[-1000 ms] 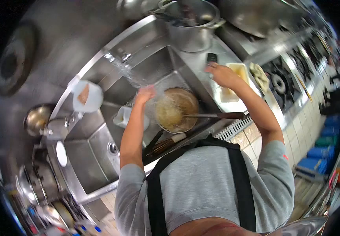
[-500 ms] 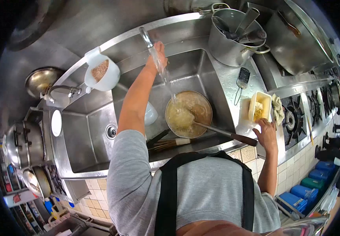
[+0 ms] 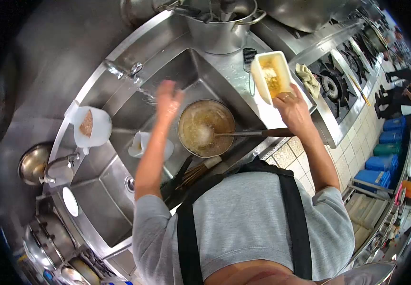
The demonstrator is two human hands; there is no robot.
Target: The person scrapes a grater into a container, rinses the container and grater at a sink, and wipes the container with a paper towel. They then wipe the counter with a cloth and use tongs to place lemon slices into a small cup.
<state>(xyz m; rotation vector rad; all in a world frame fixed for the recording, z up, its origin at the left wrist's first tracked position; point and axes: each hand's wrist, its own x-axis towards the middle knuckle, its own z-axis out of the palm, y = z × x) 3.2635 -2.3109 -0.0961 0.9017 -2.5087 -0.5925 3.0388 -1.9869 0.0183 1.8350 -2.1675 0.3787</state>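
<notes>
My left hand (image 3: 168, 103) is over the sink (image 3: 199, 88), slightly blurred, its fingers stretched out and holding nothing. Beside it, a splash of water shows below the tap (image 3: 115, 69). My right hand (image 3: 293, 109) grips the near end of a cream rectangular container (image 3: 286, 76), which is tilted and has yellowish liquid and pale bits inside. In the sink a round pan (image 3: 181, 130) of cloudy, foamy liquid stands, its long handle (image 3: 248, 133) reaching right towards my right forearm.
A white plastic jug (image 3: 141, 145) and a bamboo brush (image 3: 196, 173) lie in the sink. On the left rim hangs a white tub (image 3: 102, 126). A grater (image 3: 249, 59), a pot of utensils (image 3: 215, 35), a cloth (image 3: 307, 80) and gas burners (image 3: 330, 85) are to the right.
My right hand has taken hold of the cream container and tilted it. My left hand has come back from the tap. The tap's stream no longer falls into the pan, and the view has turned.
</notes>
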